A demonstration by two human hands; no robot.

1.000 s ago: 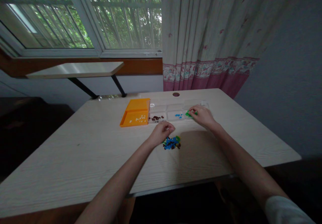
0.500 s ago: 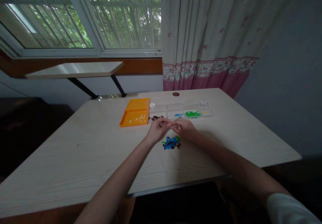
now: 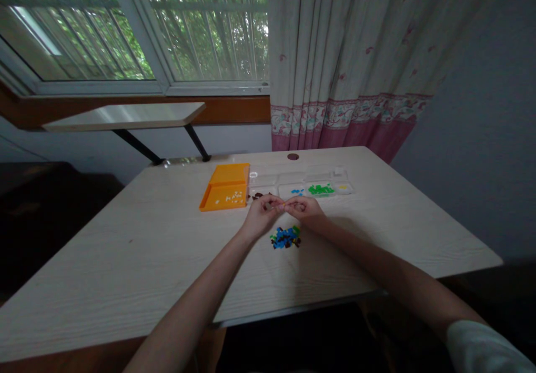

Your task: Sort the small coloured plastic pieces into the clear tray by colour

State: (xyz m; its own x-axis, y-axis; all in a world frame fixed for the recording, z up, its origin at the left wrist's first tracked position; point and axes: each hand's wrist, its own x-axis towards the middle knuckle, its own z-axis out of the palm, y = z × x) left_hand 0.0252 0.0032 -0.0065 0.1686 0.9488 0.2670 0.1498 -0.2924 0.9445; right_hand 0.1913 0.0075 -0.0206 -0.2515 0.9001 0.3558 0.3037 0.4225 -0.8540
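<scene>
Meeting tip to tip, left hand and right hand are pinched on a tiny, blurred piece. Just nearer the camera, a multicoloured pile is seen on the table; beyond, green pieces are held in a clear tray.

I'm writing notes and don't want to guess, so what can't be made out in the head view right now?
All in the head view:
What the left hand and right hand pinch: too small, mostly covered by fingers.
Some brown pieces: hidden behind the left hand.
Count of the mixed pile: pieces tiny and overlapping.
The rest of the right sleeve: cut off by the picture's edge.
</scene>
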